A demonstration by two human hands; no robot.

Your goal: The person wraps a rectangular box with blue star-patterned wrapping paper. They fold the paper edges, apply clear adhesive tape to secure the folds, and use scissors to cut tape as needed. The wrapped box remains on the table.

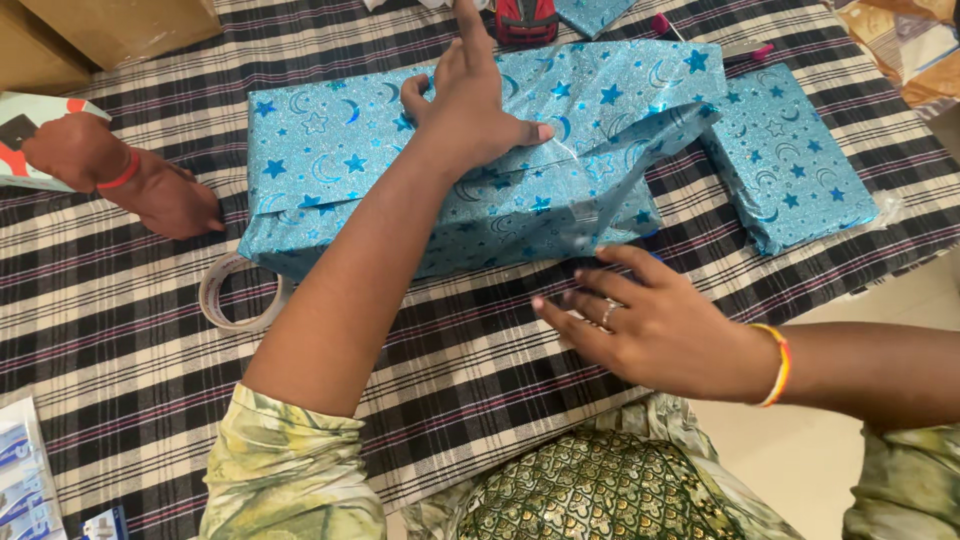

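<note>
A large box wrapped in shiny blue paper with stars and moons (330,160) lies on the checked tablecloth. My left hand (468,100) presses flat on top of it, fingers spread, holding the paper down. A loose flap of the paper (640,150) sticks up at the box's right end. My right hand (650,320) rests on the cloth just in front of the box, fingers apart, holding nothing; it wears a ring and an orange bangle.
A second, smaller blue-wrapped parcel (790,160) lies to the right. A roll of clear tape (235,295) sits by the box's front left corner. Another person's hand (165,195) with a red bangle rests at the left. A red tape dispenser (525,20) stands behind the box.
</note>
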